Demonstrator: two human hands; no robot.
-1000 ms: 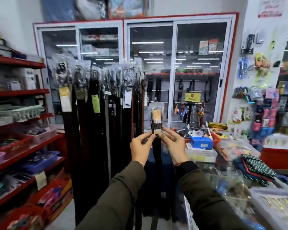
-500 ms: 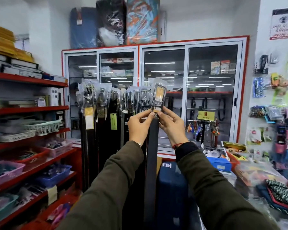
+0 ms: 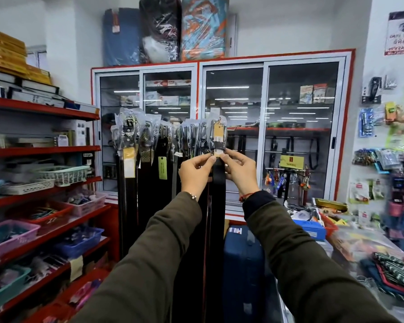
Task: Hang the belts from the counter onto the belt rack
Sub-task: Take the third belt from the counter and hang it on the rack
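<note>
A black belt (image 3: 219, 183) hangs straight down at the right end of the belt rack (image 3: 173, 127). Its buckle end, wrapped in clear plastic with a tan tag (image 3: 217, 134), stands level with the tops of the other hung belts (image 3: 147, 159). My left hand (image 3: 196, 171) and my right hand (image 3: 239, 170) both pinch the belt just below the buckle wrap, one on each side. The rack's hooks are hidden behind the plastic wraps, so I cannot tell whether the belt is on a hook.
Red shelves (image 3: 44, 150) with baskets line the left. A glass cabinet (image 3: 266, 127) stands behind the rack. A blue suitcase (image 3: 243, 264) sits below my right arm. The cluttered counter (image 3: 350, 243) lies to the right, with folded cloth (image 3: 392, 269) on it.
Both hands have lifted the belt from chest height up to the top of the rack, at its right end. The camera view tilted upward with them.
</note>
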